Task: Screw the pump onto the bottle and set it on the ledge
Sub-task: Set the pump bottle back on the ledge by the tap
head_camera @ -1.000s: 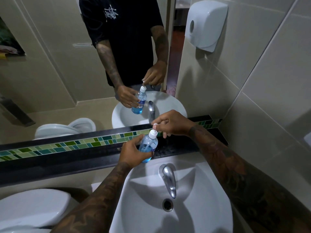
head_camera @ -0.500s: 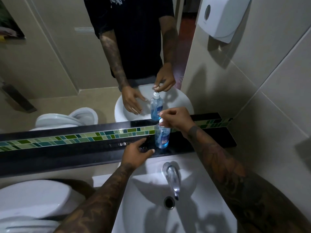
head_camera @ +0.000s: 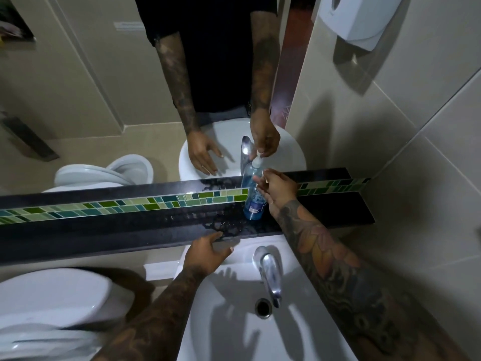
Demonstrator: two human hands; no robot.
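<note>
Right grip (head_camera: 277,190), the right hand, sits at the top of the soap bottle (head_camera: 253,201), fingers curled around the hidden white pump. Whether the fingertips pinch the pump or only rest against it cannot be told from this head view. The real pump is covered by the hand; only its reflection shows in the mirror (head_camera: 104,100) above.

Standing upright, the clear bottle of blue liquid has its long axis vertical and its base on the black ledge (head_camera: 338,212). It stands just left of the right wrist, close to the mirror and the green tile strip (head_camera: 156,204).

Left hand (head_camera: 205,252) is relaxed and empty, fingers spread, touching the ledge's front edge. It is well apart from the bottle, lower and to the left, so the right hand is much the nearer.

Water patches darken the ledge (head_camera: 221,222) left of the bottle. Bare ledge runs to the right up to the tiled wall. Below the front edge lie the white sink (head_camera: 234,334) and chrome tap (head_camera: 270,277).

Judged from this, the bottle is placed; what remains is for the right hand to lift straight up and away without tipping it.
</note>
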